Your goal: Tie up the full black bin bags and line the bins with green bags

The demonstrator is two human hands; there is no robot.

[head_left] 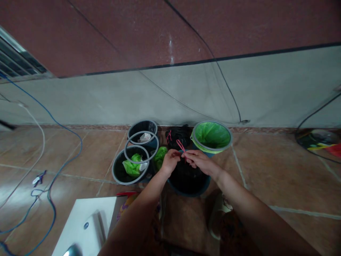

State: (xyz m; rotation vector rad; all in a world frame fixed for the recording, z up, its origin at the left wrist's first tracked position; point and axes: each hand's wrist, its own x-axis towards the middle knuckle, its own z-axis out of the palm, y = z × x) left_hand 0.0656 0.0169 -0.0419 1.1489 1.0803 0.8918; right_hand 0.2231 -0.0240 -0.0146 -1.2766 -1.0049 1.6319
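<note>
My left hand [169, 162] and my right hand [198, 160] meet above a dark bucket [188, 187] lined with black plastic. Their fingertips pinch a thin pink tie [180, 145], which sticks up between them. Another pink tie [168, 136] rests on a black plastic bag [178, 137] behind my left hand. Further right stands a bucket lined with a green bag [211, 136]. To the left, a bucket holding crumpled green plastic [132, 166] sits near a grey ring [141, 146] and a back bucket [142, 128]. A green bag [160, 158] lies beside my left hand.
The buckets stand on a brown tiled floor [277, 170] against a grey wall [170, 99]. A white board [84, 227] lies at lower left, near a blue cable [66, 142] and a white cable [39, 142]. Black cables [226, 81] hang down the wall.
</note>
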